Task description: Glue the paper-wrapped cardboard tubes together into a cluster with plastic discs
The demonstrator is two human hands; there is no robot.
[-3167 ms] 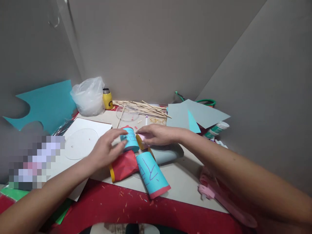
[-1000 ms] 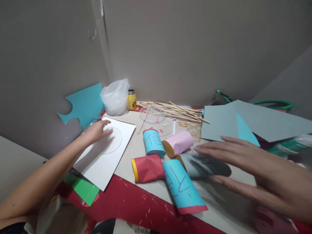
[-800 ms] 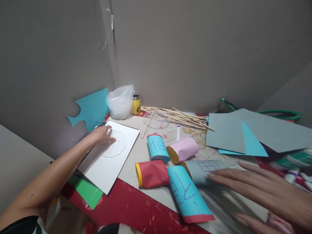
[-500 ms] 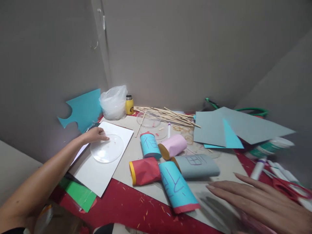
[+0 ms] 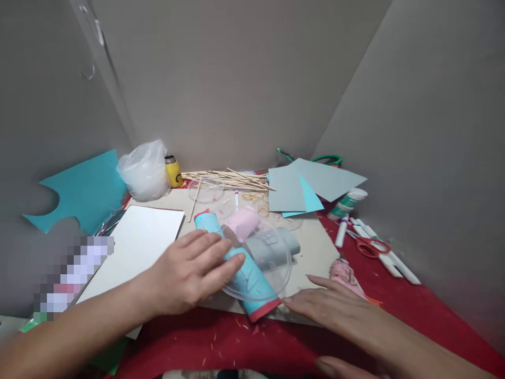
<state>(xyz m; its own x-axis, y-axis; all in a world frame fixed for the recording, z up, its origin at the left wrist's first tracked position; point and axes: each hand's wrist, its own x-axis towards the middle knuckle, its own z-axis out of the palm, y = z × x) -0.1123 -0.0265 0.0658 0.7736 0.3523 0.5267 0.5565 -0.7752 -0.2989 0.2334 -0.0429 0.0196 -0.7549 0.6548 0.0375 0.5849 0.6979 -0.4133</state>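
My left hand lies over the left edge of a clear plastic disc and holds it on top of a cluster of paper-covered rolls; its thumb is hidden. Under the disc lie a blue roll with a red rim, a grey roll and a pink roll. A second blue roll stands at the back. My right hand rests flat and open on the table, fingers apart, just right of the blue roll's red end. It holds nothing.
A white card lies left. At the back are a plastic bag, a yellow bottle, wooden sticks, rubber bands and grey paper sheets. Red scissors, markers and a glue bottle lie right.
My left hand lifted the clear disc off the white card and brought it right, over the rolls. My right hand drew in toward the blue roll's red end. The camera swung right.
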